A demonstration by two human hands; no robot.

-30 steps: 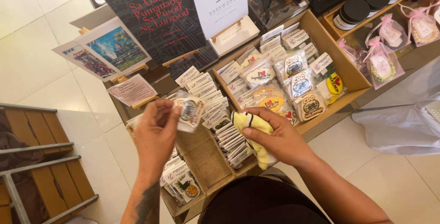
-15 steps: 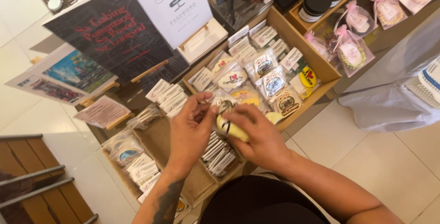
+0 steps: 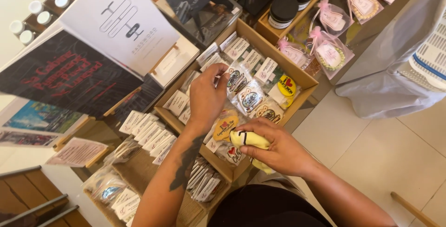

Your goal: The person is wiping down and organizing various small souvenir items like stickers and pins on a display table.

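Observation:
My left hand [image 3: 207,98] reaches into a wooden tray [image 3: 279,53] filled with several small clear packets of badges and white cards. Its fingertips pinch a packet [image 3: 226,76] standing in the middle rows. My right hand [image 3: 282,151] rests at the tray's near corner, closed around a bunched yellow cloth [image 3: 247,139]. A yellow round badge packet [image 3: 225,127] lies between the two hands. A yellow badge with a red heart [image 3: 286,85] sits at the tray's right side.
Card signs on small easels [image 3: 121,27] stand left of the tray. Black-lidded jars [image 3: 283,9] and pink mesh gift bags [image 3: 331,53] are behind it. More card packets [image 3: 147,133] lie on burlap at the left. A pale cloth-covered basket [image 3: 409,69] stands on the floor at the right.
My left hand, which held a clear packet up near my body, has moved forward into the tray. My right hand stayed on the yellow cloth. The view has shifted closer to the tray.

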